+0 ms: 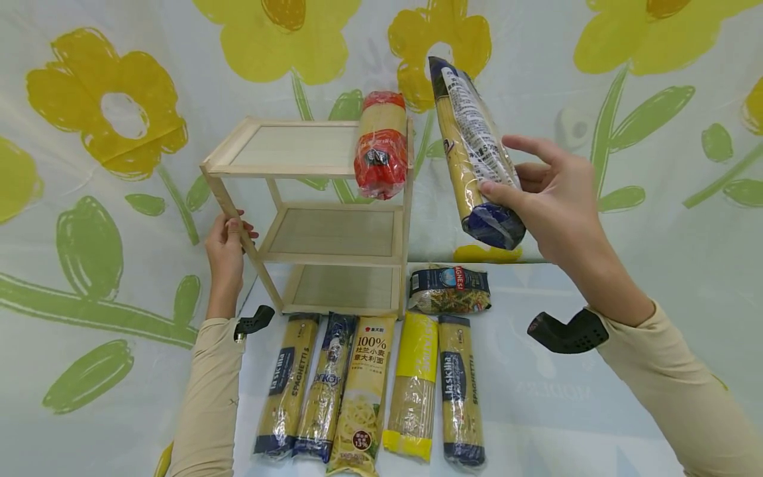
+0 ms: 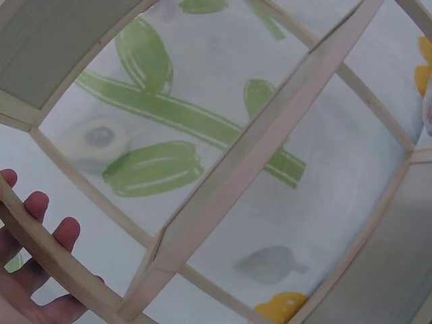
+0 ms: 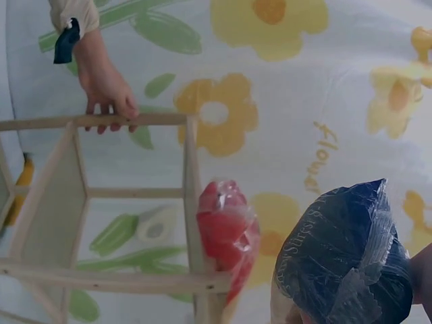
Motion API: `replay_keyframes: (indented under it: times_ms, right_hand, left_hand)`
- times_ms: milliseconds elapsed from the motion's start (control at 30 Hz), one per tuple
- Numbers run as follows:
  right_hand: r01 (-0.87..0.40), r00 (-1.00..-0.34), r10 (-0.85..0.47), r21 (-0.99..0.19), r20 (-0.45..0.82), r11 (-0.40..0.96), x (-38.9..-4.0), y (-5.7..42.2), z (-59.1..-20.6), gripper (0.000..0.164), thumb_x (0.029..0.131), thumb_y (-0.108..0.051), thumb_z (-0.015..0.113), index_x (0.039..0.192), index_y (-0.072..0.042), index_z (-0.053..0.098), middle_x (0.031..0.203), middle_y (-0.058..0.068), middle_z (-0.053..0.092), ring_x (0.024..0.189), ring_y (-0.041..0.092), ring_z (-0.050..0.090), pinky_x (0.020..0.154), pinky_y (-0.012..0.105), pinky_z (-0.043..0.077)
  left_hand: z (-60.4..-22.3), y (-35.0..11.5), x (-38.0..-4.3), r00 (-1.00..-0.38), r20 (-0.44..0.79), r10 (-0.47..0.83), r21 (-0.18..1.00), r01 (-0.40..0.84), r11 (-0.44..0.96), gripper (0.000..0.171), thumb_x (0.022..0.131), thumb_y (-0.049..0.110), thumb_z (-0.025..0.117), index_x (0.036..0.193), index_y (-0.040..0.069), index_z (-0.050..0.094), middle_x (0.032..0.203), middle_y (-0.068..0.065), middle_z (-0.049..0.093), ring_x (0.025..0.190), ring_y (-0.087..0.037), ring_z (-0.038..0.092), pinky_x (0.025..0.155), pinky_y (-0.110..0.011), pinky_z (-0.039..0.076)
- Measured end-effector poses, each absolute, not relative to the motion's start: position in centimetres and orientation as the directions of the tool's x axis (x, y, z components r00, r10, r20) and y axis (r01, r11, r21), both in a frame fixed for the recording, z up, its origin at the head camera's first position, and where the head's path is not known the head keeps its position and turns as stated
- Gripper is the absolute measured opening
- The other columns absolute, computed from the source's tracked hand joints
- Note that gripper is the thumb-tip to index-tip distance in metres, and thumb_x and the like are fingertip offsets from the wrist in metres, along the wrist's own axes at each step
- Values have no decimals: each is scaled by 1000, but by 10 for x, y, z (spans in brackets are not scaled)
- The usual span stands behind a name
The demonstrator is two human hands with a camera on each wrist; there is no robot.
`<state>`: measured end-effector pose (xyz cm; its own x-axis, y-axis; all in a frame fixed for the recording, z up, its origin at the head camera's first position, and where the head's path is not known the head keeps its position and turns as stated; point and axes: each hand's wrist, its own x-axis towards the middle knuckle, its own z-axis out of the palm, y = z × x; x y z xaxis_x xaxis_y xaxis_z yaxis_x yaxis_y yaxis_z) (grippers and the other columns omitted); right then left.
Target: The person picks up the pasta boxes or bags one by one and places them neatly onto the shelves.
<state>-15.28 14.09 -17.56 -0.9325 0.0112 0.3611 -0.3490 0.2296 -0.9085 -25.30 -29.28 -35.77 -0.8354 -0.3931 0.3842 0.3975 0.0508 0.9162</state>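
Observation:
A pack of spaghetti with dark blue ends is pinched between thumb and fingers of my right hand, raised to the right of the wooden shelf rack. Its blue end fills the lower right of the right wrist view. My left hand grips the rack's front left post, fingers curled round the wood. On the top shelf's right end lies a red-wrapped pasta pack, its front end jutting past the edge. The two lower shelves show bare boards.
In front of the rack lie several long pasta packs, among them a yellow pack and a blue-labelled spaghetti pack. A shorter Agnesi pasta bag rests on the table right of the rack. Behind hangs a flowered cloth.

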Motion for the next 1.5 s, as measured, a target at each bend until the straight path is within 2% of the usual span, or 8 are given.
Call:
replay_keyframes:
  times_ms: [233, 367, 600, 900, 1233, 1400, 1500]
  right_hand:
    - [-365, -931, -37, -927, 363, 92, -159, 126, -162, 60, 76, 0, 77, 131, -6, 53, 94, 15, 67, 77, 20, 68, 64, 25, 55]
    - [-355, -935, -38, -931, 353, 79, -162, 117, -155, 59, 76, 1, 77, 130, -6, 54, 97, 19, 65, 77, 23, 68, 63, 27, 56]
    - [-315, -949, -34, -937, 314, 150, -171, 98, -137, 56, 78, -9, 77, 130, -9, 54, 103, 22, 63, 79, 26, 67, 66, 28, 56]
    - [-245, -969, -24, -955, 245, 166, -194, 67, -121, 55, 82, -14, 74, 133, -11, 52, 117, 19, 56, 95, 29, 62, 79, 33, 54]
    - [-209, -978, -43, -933, 205, 293, -221, 31, -106, 52, 84, -19, 73, 130, -10, 52, 134, 4, 37, 99, 22, 58, 81, 25, 52]
    - [-204, -979, -84, -922, 187, 328, -235, 12, -99, 52, 84, -18, 72, 130, -8, 52, 127, 6, 46, 92, 21, 61, 76, 24, 53]
    - [-207, -978, -88, -900, 188, 383, -242, 4, -95, 51, 84, -19, 72, 129, -6, 52, 124, 6, 49, 97, 20, 59, 78, 24, 52]
  left_hand:
    - [-357, -292, -252, -835, 387, -390, 916, 398, 56, 26, 97, 28, 47, 112, 11, 61, 89, -13, 57, 78, -23, 62, 67, -27, 51]
    - [-357, -292, -252, -837, 386, -388, 917, 393, 66, 27, 97, 29, 47, 113, 11, 60, 90, -13, 57, 78, -22, 62, 67, -25, 50]
    - [-357, -293, -252, -835, 388, -390, 917, 391, 75, 28, 97, 30, 47, 114, 12, 61, 90, -10, 58, 81, -25, 62, 69, -28, 50]
    - [-356, -293, -252, -832, 397, -386, 911, 409, 55, 28, 96, 29, 48, 112, 11, 61, 88, -10, 58, 78, -23, 62, 67, -25, 51]
    - [-356, -291, -248, -856, 371, -359, 919, 393, 13, 26, 97, 26, 47, 112, 10, 61, 89, -12, 58, 77, -22, 63, 68, -26, 51]
    - [-346, -286, -237, -853, 378, -361, 918, 397, 24, 25, 98, 24, 47, 112, 9, 62, 89, -13, 58, 79, -24, 62, 69, -29, 50]
    - [-342, -283, -237, -851, 387, -355, 912, 411, 8, 24, 98, 23, 47, 110, 9, 62, 88, -14, 58, 77, -22, 63, 69, -27, 50]
